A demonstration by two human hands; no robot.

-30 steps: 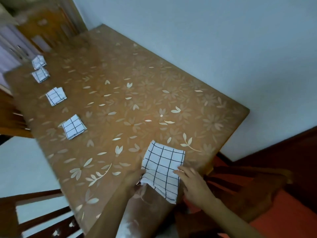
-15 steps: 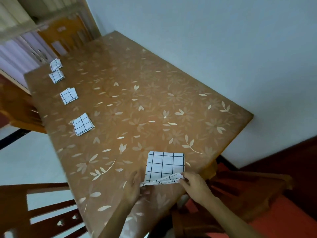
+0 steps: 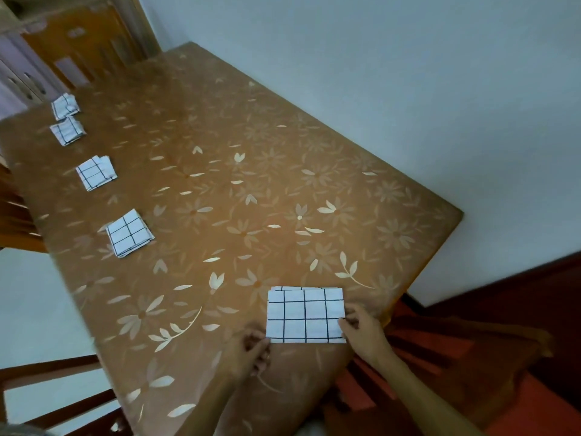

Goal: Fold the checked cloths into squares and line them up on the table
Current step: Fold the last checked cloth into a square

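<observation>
The checked cloth (image 3: 305, 316) lay flat, a rectangle not yet a square, at the 6 o'clock edge of the table (image 3: 251, 184), close so both hands reached it. My left hand (image 3: 253, 350) pinched its 7 o'clock corner, fingers curled; my right hand (image 3: 361, 332) pinched the 3 o'clock edge, steadying the layers for another fold (my judgement). Nearest folded square (image 3: 129, 232) sat toward 10 o'clock, three more beyond it in a spaced row, leaving this one a slot. Fingertips under the cloth hidden; farthest square (image 3: 65, 106) blurred; chair (image 3: 47, 372) at 8 o'clock cut off.
</observation>
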